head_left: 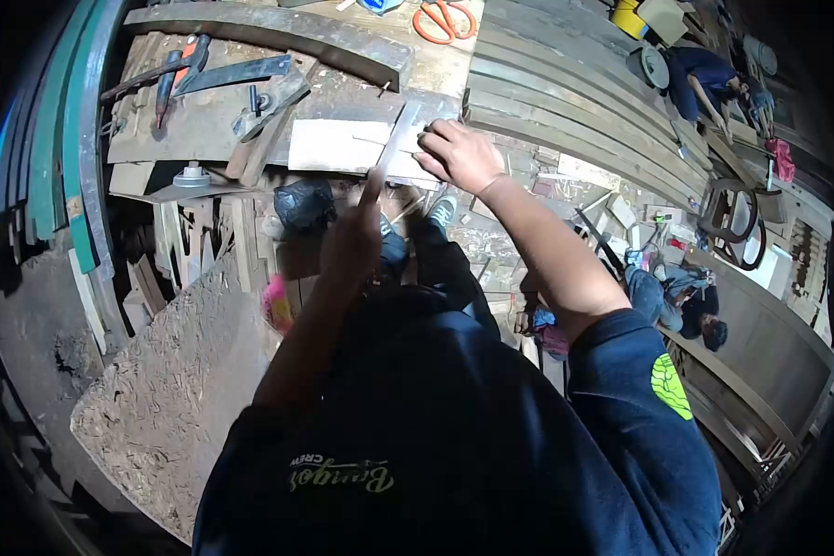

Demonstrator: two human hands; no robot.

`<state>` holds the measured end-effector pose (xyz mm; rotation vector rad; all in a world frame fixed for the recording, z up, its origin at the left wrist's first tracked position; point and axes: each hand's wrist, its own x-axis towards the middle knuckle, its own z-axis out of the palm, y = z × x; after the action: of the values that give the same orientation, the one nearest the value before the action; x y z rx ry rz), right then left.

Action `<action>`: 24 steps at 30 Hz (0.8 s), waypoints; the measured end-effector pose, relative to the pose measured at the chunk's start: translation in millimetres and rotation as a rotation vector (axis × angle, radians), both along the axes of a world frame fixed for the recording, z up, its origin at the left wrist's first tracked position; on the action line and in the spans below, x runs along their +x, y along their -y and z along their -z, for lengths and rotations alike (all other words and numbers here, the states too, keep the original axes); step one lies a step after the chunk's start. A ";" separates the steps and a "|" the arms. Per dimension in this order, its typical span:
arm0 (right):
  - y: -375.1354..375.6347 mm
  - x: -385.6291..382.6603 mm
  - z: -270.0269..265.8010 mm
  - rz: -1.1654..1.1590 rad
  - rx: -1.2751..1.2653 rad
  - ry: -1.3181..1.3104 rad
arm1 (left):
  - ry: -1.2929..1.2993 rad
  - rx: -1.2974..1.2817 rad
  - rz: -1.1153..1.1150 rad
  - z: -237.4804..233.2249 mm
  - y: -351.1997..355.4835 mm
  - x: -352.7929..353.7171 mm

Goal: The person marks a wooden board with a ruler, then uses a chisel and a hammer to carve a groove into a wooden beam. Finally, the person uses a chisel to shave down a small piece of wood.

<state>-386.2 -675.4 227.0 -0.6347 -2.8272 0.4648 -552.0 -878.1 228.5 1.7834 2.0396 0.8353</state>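
My left hand, smeared by motion, is closed round the brown handle of a long, flat-bladed hand tool. Its pale metal blade slants up and to the right across a light wood piece at the near edge of the workbench. Beside the blade, my right hand has its fingers curled down on the right end of the light wood. The fingertips overlap the wood close to the blade.
A hammer and a clamp-like metal tool lie on the bench's left. Orange-handled scissors lie at the back. Long planks stretch to the right. Two people sit or crouch farther right; offcuts litter the floor.
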 end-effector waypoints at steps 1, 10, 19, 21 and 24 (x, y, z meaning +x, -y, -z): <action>-0.8 -0.7 1.0 0.002 -0.008 -0.011 | 0.088 -0.201 -0.026 -24.4 11.9 1.1; -6.4 -1.5 3.3 -0.044 0.002 -0.060 | 0.189 -0.207 -0.063 -5.7 -29.9 -7.3; -6.8 -0.3 1.3 -0.078 -0.012 -0.058 | 0.095 -0.345 -0.117 -25.4 32.8 1.6; -6.5 -0.4 1.5 -0.095 -0.004 -0.059 | 0.114 -0.361 -0.119 -8.2 3.8 -1.5; -6.2 -0.6 1.4 -0.086 -0.006 -0.051 | 0.162 -0.254 -0.090 4.0 -21.7 -5.1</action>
<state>-386.8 -669.2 225.6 -0.4968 -2.8138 0.4969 -557.1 -856.4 224.5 1.4508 2.0294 0.6845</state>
